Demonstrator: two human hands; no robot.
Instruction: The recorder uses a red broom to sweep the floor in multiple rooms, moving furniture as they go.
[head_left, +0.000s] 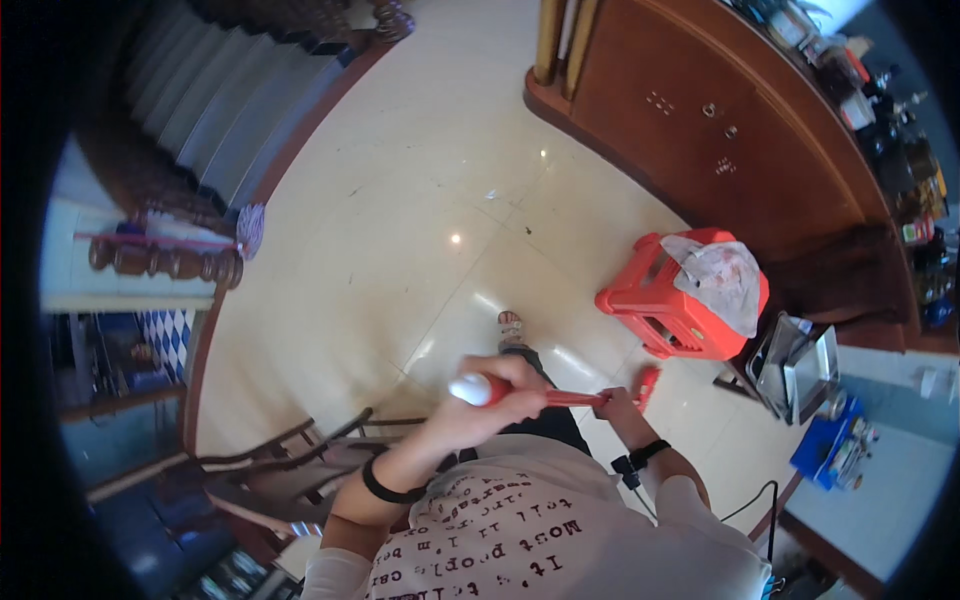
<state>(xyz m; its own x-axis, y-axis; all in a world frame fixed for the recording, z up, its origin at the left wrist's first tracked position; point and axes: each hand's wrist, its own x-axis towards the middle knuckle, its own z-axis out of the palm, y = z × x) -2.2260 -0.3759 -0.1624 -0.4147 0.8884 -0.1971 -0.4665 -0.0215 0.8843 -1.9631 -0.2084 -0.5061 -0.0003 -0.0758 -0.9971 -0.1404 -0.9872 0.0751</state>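
My left hand (502, 390) is wrapped around the upper end of a red broom handle (574, 398), just below its white end cap (471, 389). Lower on the same handle, to the right, my right hand (618, 411) grips it. The red broom head (647, 386) shows on the tiled floor past my right hand; its underside is hidden. The handle slants down away from my chest. One sandalled foot (510, 324) stands on the floor ahead of my hands.
A red plastic stool (637, 300) bearing a crumpled whitish cloth (716, 277) stands by a curved wooden counter (675, 142). Metal trays (810, 371) sit nearby. Small dark debris (528, 231) dots the floor. Left are stairs (225, 112), a mop (251, 231) and wooden seating (292, 476).
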